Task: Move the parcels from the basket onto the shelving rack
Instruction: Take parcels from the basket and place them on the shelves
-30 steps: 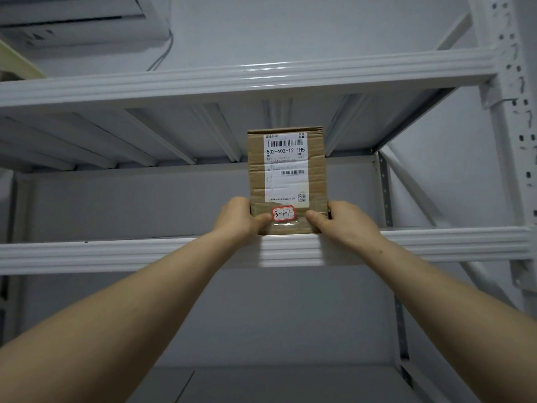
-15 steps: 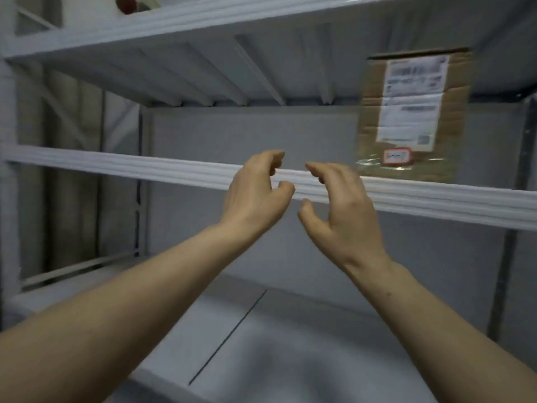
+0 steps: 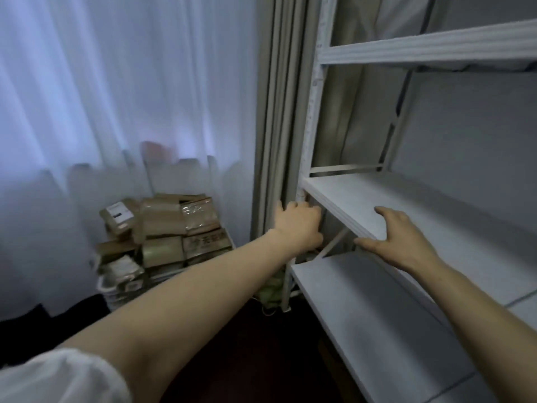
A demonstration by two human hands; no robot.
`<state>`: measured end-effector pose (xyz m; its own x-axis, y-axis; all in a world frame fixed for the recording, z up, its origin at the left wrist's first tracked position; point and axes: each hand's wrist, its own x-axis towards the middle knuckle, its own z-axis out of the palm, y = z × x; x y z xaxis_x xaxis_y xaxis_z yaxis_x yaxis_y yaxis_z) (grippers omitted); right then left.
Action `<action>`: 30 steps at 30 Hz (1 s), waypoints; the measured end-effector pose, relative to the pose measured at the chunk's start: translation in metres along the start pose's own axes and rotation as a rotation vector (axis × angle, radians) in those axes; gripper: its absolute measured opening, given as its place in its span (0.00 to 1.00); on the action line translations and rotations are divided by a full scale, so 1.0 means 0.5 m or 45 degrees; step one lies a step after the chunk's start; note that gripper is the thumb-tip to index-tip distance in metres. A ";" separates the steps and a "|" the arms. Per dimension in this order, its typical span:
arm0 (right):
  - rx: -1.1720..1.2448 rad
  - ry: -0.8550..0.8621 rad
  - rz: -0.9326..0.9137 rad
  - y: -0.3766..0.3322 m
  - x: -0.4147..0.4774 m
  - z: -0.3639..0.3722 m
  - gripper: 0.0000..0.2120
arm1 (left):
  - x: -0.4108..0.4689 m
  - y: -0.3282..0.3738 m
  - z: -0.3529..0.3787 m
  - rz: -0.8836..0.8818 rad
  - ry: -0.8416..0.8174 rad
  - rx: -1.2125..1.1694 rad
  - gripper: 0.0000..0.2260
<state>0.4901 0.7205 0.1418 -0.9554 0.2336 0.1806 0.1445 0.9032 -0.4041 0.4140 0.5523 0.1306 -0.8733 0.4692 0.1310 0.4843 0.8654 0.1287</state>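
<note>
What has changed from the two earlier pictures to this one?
The left hand and right hand let go of the labelled box on the shelving rack and drew back, lower. The view swung left and down: that box is out of sight, and the parcels in the basket appeared. Both hands stay empty since the release.

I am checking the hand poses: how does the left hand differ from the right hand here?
The left hand is before the rack's corner post, fingers close together; the right hand is spread wide by the front edge of a shelf. The left hand is nearer the parcels than the right hand. Both hold nothing.
</note>
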 end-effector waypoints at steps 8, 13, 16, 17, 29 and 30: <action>0.176 -0.386 -0.111 -0.293 0.179 0.334 0.38 | -0.031 -0.446 0.128 -0.385 -0.233 -0.017 0.22; 0.173 -0.623 -0.108 -0.427 0.239 0.523 0.36 | -0.054 -0.642 0.178 -0.668 -0.307 -0.125 0.23; 0.202 -0.740 -0.125 -0.476 0.283 0.618 0.33 | -0.059 -0.738 0.218 -0.811 -0.327 -0.247 0.23; 0.208 -0.779 -0.128 -0.491 0.300 0.649 0.34 | -0.059 -0.768 0.232 -0.857 -0.337 -0.297 0.23; 0.424 -1.056 -0.103 -0.648 0.600 0.952 0.29 | 0.074 -1.063 0.305 -1.382 -0.212 -0.794 0.22; 0.444 -1.060 -0.100 -0.662 0.626 0.972 0.28 | 0.092 -1.086 0.308 -1.416 -0.178 -0.818 0.22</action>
<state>0.0180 0.3194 -0.1037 -0.8561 -0.2821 -0.4331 0.1144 0.7137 -0.6911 0.1028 0.1313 -0.0848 -0.8008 -0.3964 -0.4490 -0.5975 0.5799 0.5538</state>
